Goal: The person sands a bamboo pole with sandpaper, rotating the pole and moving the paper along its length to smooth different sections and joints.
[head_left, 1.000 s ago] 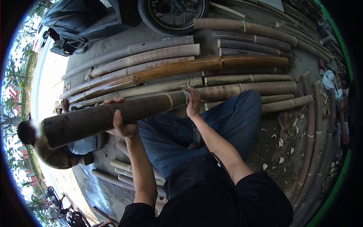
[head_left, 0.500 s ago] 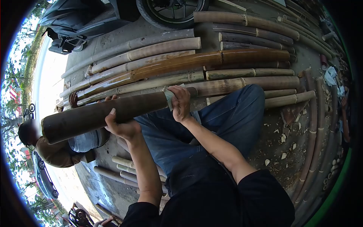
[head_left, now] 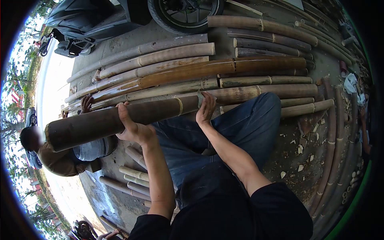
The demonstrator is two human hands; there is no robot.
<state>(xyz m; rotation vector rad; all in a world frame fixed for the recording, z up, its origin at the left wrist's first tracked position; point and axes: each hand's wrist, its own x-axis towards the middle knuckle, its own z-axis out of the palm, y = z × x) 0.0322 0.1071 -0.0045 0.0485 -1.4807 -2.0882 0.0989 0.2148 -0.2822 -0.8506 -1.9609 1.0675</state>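
A thick dark bamboo pole (head_left: 92,129) lies slantwise across the front of my body, its wide end at the left. My left hand (head_left: 136,130) grips it near the middle, thumb over the top and fingers hidden behind. Toward the narrower right end, my right hand (head_left: 206,108) is wrapped over the pole and presses a small greenish-grey sheet (head_left: 199,98) against it. A pale ring (head_left: 180,106) shows on the pole between my two hands.
Several bamboo poles (head_left: 168,73) lie beyond my knees, with shorter pieces (head_left: 134,173) at lower left. A person (head_left: 60,160) sits at left. A motorcycle wheel (head_left: 186,14) stands at the top. Pale chips (head_left: 300,168) lie at right.
My right hand has slid right along the pole with the sheet, uncovering the pale ring. My left hand has shifted slightly right, its thumb now higher over the pole.
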